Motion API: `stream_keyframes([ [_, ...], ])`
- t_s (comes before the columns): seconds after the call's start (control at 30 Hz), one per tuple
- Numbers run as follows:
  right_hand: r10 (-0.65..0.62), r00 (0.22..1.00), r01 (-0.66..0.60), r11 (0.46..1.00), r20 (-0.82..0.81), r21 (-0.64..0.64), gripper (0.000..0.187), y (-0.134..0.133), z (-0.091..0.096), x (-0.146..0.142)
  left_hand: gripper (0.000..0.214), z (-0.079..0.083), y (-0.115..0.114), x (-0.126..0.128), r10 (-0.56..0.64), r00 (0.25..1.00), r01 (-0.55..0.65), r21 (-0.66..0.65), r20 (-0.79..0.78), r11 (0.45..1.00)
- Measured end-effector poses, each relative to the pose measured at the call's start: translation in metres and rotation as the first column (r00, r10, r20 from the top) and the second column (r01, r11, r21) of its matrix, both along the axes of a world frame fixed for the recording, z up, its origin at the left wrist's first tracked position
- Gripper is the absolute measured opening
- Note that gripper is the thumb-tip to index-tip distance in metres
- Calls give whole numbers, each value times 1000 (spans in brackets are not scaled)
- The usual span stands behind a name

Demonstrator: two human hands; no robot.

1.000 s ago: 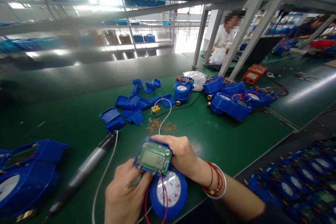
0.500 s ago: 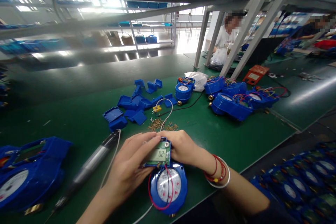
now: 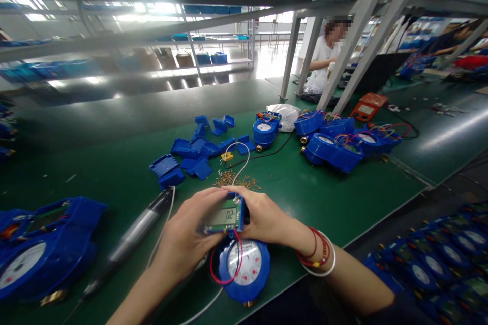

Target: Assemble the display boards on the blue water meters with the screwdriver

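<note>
A blue water meter (image 3: 244, 269) with a white dial lies near the front edge of the green bench (image 3: 328, 198). Above it I hold a green circuit board with a small display (image 3: 225, 216), joined to the meter by red and black wires. My left hand (image 3: 186, 238) grips the board's left side, fingers curled over its top. My right hand (image 3: 263, 218) pinches its right side; red cords and a bangle ring that wrist.
An electric screwdriver (image 3: 131, 236) with a white cable lies left of my hands. Small brass screws (image 3: 234, 181) and blue plastic covers (image 3: 190, 155) are scattered behind. More blue meters (image 3: 339, 144) sit far right and at left (image 3: 34, 254). A person in white works at the back.
My left hand moved from under the board up to its left side. The board came down from a tilt and now sits lower, close over the meter body.
</note>
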State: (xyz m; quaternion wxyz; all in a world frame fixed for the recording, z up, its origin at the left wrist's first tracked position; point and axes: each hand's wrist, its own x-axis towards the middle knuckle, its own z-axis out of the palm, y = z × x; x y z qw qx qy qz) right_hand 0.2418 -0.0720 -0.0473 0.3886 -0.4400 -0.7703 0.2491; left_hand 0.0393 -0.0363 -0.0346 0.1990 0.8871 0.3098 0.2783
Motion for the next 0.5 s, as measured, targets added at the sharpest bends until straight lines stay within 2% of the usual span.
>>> stream_keyframes([
  [0.17, -35, 998, 36, 999, -45, 9, 58, -5, -5, -3, 54, 8, -5, 2, -43, 998, 46, 46, -50, 998],
  [0.33, -52, 997, 53, 999, -60, 7, 42, -7, -5, -2, 53, 22, -10, -11, -141, 965, 149, 23, -221, 989],
  [0.5, -32, 996, 34, 999, -84, 20, 40, -6, -7, -1, 24, 22, -19, -13, -114, 992, 119, 113, -48, 986],
])
